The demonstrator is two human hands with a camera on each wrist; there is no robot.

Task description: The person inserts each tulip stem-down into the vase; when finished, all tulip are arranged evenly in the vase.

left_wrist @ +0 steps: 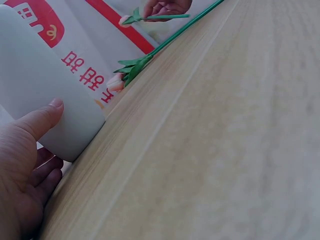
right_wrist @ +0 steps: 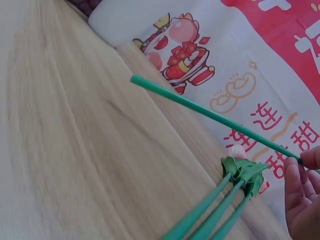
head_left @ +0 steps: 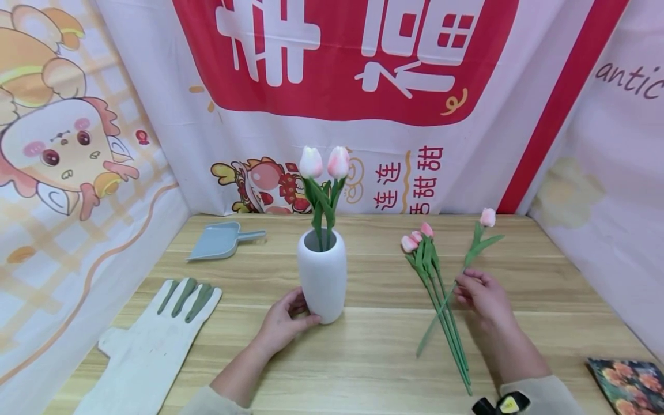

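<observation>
A white vase [head_left: 323, 278] stands upright on the wooden table, with two pink-and-white tulips [head_left: 324, 173] rising from its mouth. My left hand [head_left: 287, 320] holds the vase low on its left side; the left wrist view shows the thumb against its wall and the other fingers [left_wrist: 47, 175] around the base. To the right, my right hand [head_left: 482, 294] pinches the green stem of a single pink tulip [head_left: 474, 248] between thumb and fingers. Raised off the table, its stem [right_wrist: 210, 114] slants down to the left. Several pink tulips [head_left: 427, 253] lie bunched beneath it.
A blue-grey dustpan [head_left: 215, 241] lies at the back left. Nearer on that side is a white glove [head_left: 147, 346] with green finger parts. A flower-printed item [head_left: 630, 383] sits at the front right edge. Printed cloth [head_left: 342, 104] hangs behind the table.
</observation>
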